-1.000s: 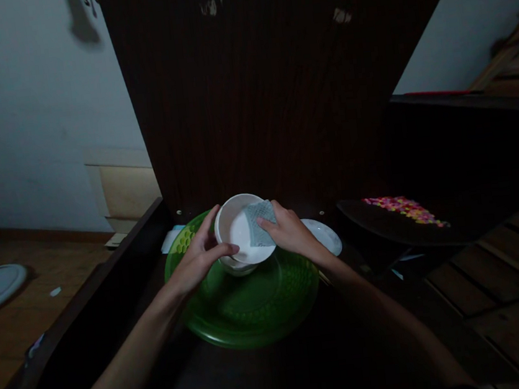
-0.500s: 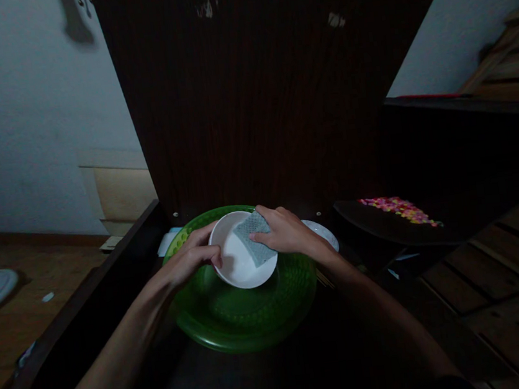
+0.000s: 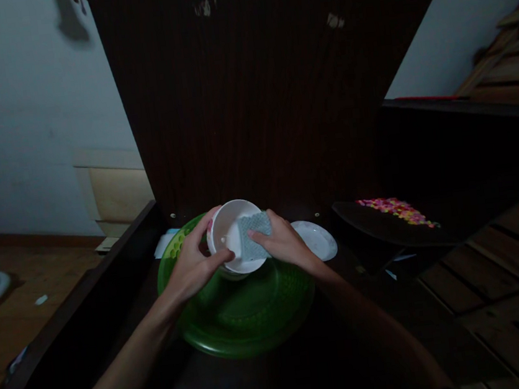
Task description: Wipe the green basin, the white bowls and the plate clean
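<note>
A white bowl (image 3: pixel 229 223) is held tilted above a green plastic basin (image 3: pixel 239 345), its inside facing me. My left hand (image 3: pixel 196 261) grips the bowl's left side, with the thumb over the rim and the fingers round the outside, where a bit of pink pattern shows. My right hand (image 3: pixel 283 238) is closed on a grey-green sponge (image 3: pixel 255 232), which lies against the right part of the bowl's inside. The thumb is on top of the sponge; the other fingers are partly hidden behind it.
A white plate (image 3: pixel 316 240) lies right of the basin. Colourful small pieces (image 3: pixel 397 211) are heaped on a dark shelf farther right. A tall dark board (image 3: pixel 248 96) rises behind the basin, and a low dark side rail (image 3: pixel 93 301) runs along the left.
The bowl has risen slightly and turned, so its outer side shows more. My left hand has shifted its hold, and the sponge has moved within the bowl. More of the white plate shows.
</note>
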Demonstrator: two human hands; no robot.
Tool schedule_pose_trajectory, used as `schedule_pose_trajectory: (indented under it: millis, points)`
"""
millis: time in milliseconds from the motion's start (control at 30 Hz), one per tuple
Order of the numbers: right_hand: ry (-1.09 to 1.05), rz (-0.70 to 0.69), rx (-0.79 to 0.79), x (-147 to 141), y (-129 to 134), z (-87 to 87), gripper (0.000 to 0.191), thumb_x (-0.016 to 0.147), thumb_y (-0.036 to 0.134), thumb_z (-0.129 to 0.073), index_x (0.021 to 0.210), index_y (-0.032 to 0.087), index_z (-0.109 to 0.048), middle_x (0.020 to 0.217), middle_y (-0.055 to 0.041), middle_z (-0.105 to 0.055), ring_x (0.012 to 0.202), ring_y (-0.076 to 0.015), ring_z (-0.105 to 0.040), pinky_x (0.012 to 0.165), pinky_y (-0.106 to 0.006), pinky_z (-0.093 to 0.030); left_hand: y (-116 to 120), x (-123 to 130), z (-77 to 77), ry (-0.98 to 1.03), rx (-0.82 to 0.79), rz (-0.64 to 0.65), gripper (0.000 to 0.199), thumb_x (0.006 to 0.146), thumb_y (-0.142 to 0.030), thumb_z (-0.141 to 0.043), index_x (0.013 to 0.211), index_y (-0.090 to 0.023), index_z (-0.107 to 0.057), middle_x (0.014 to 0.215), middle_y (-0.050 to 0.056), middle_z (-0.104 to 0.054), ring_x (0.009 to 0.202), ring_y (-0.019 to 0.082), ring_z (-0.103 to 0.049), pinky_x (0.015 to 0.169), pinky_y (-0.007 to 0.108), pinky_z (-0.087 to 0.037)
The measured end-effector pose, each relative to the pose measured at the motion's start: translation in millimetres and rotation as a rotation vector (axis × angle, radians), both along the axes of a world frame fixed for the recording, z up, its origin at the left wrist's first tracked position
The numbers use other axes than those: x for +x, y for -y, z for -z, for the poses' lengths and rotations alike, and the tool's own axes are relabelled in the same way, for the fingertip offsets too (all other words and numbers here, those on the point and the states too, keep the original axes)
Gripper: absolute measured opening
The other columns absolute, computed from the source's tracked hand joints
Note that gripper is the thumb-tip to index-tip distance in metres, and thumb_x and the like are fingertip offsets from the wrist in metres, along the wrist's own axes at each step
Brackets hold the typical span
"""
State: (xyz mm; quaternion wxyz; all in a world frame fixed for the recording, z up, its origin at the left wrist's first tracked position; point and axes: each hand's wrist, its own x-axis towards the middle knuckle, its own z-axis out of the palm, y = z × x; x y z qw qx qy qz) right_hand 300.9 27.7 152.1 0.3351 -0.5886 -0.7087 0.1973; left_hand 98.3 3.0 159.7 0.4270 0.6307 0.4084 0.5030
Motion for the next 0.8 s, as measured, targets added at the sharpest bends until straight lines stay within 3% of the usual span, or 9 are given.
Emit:
schedule_pose_trajectory:
  millis: [167,367,467,633,700,800]
  points:
    - [0.221,0.002,0.03,1.8,8.2,-8.8,0.027,0.077,0.033,-0.072,0.086,0.023,-0.049,0.076,-0.0011,-0.062,0.069,-0.0188,-0.058,0.057,-0.028,-0.036,-2.5,-9.7,-1.5,-0.031,-0.067,0.122,0.069,0.055,-0.017,-0.062,0.123,-0.02,-0.067,0.115,0.002,-0.071,0.105,0.027,-0.06,0.083,0.032,-0.049]
    - [0.349,-0.114,0.06,2.4,13.5,-25.5,0.028,0.073,0.03,-0.076,0.087,0.023,-0.052,0.074,0.0007,-0.059,0.069,-0.0181,-0.055,0.058,-0.027,-0.029,-10.4,-18.8,-1.5,-0.057,-0.297,0.332,0.057,0.049,-0.016,-0.056,0.103,-0.018,-0.075,0.083,0.0,-0.072,0.067,0.017,-0.055,0.054,0.023,-0.038]
    - [0.307,-0.193,0.051,3.4,14.5,-28.0,0.025,0.076,0.028,-0.072,0.088,0.023,-0.05,0.074,0.0016,-0.058,0.07,-0.0176,-0.055,0.059,-0.026,-0.03,-11.4,-18.8,-4.3,-0.011,-0.377,0.367,0.05,0.049,-0.016,-0.061,0.097,-0.017,-0.076,0.079,0.0,-0.072,0.068,0.018,-0.058,0.056,0.024,-0.041]
    - [0.139,-0.08,0.104,7.0,14.5,-18.4,0.021,0.083,0.031,-0.062,0.087,0.025,-0.043,0.074,0.0022,-0.056,0.072,-0.0194,-0.056,0.062,-0.027,-0.033,-0.5,-7.2,1.7,0.271,-0.383,0.116,0.058,0.059,-0.028,-0.077,0.115,-0.019,-0.067,0.093,0.002,-0.073,0.084,0.023,-0.066,0.071,0.029,-0.05]
    - [0.062,0.009,0.123,5.9,15.2,-12.8,0.021,0.085,0.034,-0.058,0.086,0.026,-0.039,0.074,0.0017,-0.056,0.072,-0.0204,-0.056,0.062,-0.027,-0.035,6.5,0.5,9.3,0.347,-0.317,0.049,0.066,0.061,-0.034,-0.079,0.123,-0.02,-0.061,0.099,0.003,-0.072,0.088,0.024,-0.066,0.075,0.031,-0.051]
    - [-0.032,0.08,0.135,1.1,18.4,-7.7,0.021,0.086,0.036,-0.055,0.086,0.026,-0.036,0.074,0.0012,-0.056,0.072,-0.0207,-0.057,0.062,-0.028,-0.036,14.9,10.1,19.3,0.324,-0.117,0.002,0.078,0.058,-0.032,-0.084,0.13,-0.023,-0.056,0.121,0.004,-0.067,0.11,0.028,-0.062,0.092,0.035,-0.05]
